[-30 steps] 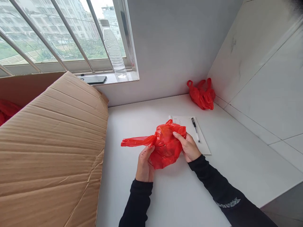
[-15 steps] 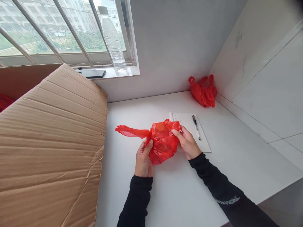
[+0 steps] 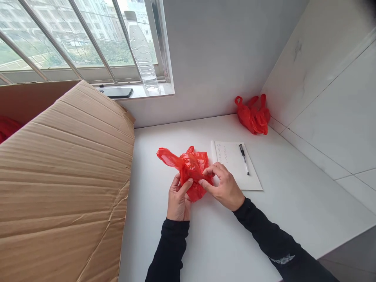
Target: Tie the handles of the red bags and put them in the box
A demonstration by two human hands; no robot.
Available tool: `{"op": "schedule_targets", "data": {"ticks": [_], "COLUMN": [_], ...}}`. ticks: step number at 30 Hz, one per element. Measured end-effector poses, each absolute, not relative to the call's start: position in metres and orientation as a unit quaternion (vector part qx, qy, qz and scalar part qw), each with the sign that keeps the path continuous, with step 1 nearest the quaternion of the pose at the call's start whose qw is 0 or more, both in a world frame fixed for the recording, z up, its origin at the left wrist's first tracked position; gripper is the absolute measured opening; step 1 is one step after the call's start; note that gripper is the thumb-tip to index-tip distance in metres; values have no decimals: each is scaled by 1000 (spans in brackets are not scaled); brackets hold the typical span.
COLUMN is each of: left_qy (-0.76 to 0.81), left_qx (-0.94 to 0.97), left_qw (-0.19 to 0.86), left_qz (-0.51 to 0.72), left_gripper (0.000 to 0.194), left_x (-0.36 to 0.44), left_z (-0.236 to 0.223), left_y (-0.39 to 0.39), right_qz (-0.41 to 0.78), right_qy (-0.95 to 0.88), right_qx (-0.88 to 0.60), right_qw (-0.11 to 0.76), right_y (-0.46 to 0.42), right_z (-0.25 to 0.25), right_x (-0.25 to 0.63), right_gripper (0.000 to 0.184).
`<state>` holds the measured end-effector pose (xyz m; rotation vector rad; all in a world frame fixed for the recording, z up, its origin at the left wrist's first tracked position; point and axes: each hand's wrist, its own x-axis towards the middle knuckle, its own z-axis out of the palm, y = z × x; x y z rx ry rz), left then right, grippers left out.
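A crumpled red plastic bag (image 3: 194, 164) is held over the white table, one long handle sticking out to the upper left. My left hand (image 3: 178, 197) grips its lower left side, thumb pressed on the front and fingers behind. On the right side, my right hand (image 3: 223, 184) pinches the film between thumb and forefinger. What lies inside the bag, if anything, is hidden by the folds. Just right of the bag lies a white notepad (image 3: 252, 182) with writing, a black-capped pen (image 3: 244, 158) resting on it.
A big cardboard box (image 3: 67, 176) takes up the left side, with red plastic inside. Another red bag (image 3: 253, 114) sits in the back right corner of the white table (image 3: 223, 243). On the windowsill stand a water bottle (image 3: 142, 55) and a flat phone (image 3: 117, 93).
My right hand has shifted from the bag's upper right edge to its front, closer to my left hand. The bag is more bunched up, and its long handle now points up and left.
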<state>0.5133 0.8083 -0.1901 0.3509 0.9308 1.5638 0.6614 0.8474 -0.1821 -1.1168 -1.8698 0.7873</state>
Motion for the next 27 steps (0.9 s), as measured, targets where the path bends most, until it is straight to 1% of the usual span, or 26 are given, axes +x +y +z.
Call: {"op": "schedule_targets", "data": {"ticks": [2,5,8,16,20,23,27], "left_qy": [422,452,450,417,425,430,419], "left_qx": [172,205,230,179,171,159,141], "left_qw": [589,572,577,595,594,585,578], "left_qz": [667,653,641,664,661,669,686], "left_gripper": [43,44,43,31,35,37,40], "left_x": [515,520,524,517,516,518,519], "left_z": [-192,-193,-191,-193,-192,-191,-191], "left_y": [809,809,809,810,811,811,811], "right_qz": [289,236,201,263,270,288,297], "right_qy": [-745,-752,-762,-794,-801,-794,-742], "right_qx": [-438,-437,-432,-371,-354,-342,-399], "right_qw": [412,432,439,403,401,412,450], "right_y": [848,847,847,846,845,844,847], "right_z": [-182,-181,-183,-189,-190,-188,-184], "right_x": [661,660,659,657,656,656,660], "right_gripper": [9,14,18,25,24,20,16]}}
